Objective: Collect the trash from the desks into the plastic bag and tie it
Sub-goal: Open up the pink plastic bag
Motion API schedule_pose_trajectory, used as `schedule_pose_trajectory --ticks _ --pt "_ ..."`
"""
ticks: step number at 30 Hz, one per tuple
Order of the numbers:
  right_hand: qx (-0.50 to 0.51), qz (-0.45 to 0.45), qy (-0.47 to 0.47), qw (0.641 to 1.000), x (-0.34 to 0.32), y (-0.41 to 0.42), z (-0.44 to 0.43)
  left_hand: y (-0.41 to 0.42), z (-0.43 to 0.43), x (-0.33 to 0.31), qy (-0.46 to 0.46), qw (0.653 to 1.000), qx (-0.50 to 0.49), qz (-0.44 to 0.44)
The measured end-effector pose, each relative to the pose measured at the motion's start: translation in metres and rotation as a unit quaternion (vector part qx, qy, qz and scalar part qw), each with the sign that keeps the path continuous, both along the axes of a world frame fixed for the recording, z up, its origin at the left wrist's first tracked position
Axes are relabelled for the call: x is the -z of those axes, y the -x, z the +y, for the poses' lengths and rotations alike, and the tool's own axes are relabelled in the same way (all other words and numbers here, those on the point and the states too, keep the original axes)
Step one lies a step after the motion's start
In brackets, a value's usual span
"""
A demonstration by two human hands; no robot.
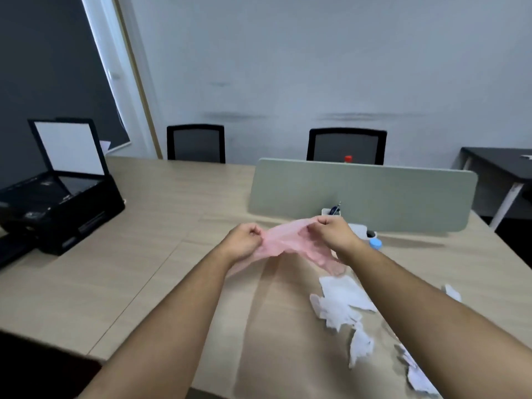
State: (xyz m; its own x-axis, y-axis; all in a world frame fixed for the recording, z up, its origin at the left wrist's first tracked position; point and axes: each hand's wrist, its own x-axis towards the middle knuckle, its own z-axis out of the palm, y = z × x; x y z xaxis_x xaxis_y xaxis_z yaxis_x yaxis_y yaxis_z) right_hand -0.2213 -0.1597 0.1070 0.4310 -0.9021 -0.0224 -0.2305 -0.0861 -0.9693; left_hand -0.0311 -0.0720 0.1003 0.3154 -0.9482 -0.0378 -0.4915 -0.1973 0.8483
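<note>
Head view: blurred pink bag [288, 240] between left hand [244, 241], right hand [331, 229].

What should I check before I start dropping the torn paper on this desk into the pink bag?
1. Bag held: ok. The left hand and right hand each pinch the pink bag, which is stretched between them.
2. Bag mouth open: cannot tell; no opening shows.
3. Trash found: ok. White paper scraps lie on the desk beside the right forearm.
4. A hand free to pick up: not ok; both hold the bag.
5. Trash behind the divider: cannot tell; only a red cap shows over it.
</note>
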Motion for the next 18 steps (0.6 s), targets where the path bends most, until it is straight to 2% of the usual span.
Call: schedule_pose_trajectory --ticks 2,5,9,12,14,16,18 --pt "-0.02 0.011 -0.013 1.0 -0.008 0.016 -0.004 -0.001 -0.001 -0.014 -0.056 0.994 0.055 -0.078" --pt "-0.041 0.024 -0.048 0.998 -0.01 0.026 -0.007 0.008 0.0 -0.022 -0.122 0.983 0.112 -0.079" --pt "-0.058 0.068 0.005 0.996 -0.008 0.022 -0.001 0.047 -0.006 -0.017 -0.043 0.993 0.114 -0.007" --pt "-0.039 0.139 0.084 0.986 -0.008 0.022 0.0 0.06 -0.012 -0.006 0.001 0.996 0.08 -0.026" --pt "-0.029 0.235 0.166 0.957 -0.007 0.027 -0.001 0.054 -0.012 -0.003 -0.013 0.998 0.05 0.039" --pt "-0.018 0.323 0.256 0.911 -0.008 0.033 0.002 0.045 -0.007 -0.006 -0.029 0.991 0.05 0.117" --pt "-0.027 0.386 0.33 0.861 -0.007 0.04 0.002 0.036 -0.004 -0.009 -0.045 0.987 0.056 0.147"
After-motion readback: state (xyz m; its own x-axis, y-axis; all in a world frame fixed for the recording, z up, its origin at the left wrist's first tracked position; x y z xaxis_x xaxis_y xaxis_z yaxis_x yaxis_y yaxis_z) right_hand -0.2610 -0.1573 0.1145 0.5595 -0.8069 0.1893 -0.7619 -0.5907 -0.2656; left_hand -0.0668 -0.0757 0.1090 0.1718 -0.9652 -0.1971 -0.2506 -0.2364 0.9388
